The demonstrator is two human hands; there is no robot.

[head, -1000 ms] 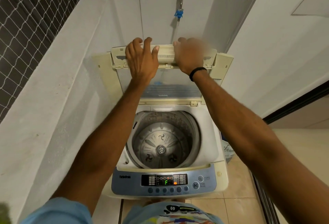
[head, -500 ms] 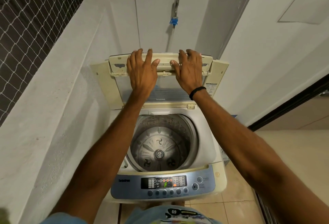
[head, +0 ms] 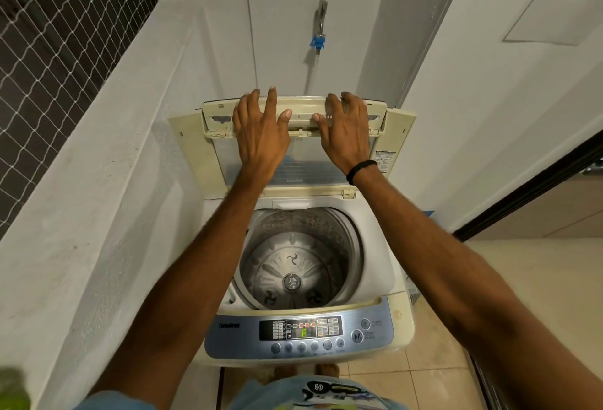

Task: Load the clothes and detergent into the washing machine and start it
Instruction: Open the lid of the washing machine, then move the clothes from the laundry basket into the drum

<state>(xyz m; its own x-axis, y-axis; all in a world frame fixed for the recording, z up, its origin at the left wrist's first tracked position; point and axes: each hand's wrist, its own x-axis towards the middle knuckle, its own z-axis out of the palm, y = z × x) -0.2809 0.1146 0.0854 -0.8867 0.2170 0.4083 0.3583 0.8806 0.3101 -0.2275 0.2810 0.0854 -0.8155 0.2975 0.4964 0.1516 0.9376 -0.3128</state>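
Washing machine (head: 385,266) drum (head: 293,266) empty; lid (head: 293,116) raised, both hands' fingers spread flat against it

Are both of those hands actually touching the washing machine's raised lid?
Touching. The head view shows left hand and right hand lying flat on the folded lid, fingers spread over its top edge.

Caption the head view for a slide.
Both hands, left and right, rest on the raised lid above an empty drum.

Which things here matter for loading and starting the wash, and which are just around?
For the job: washing machine, its raised lid, empty drum, control panel, left hand, right hand.

Just around: wall tap, window netting, floor tiles.
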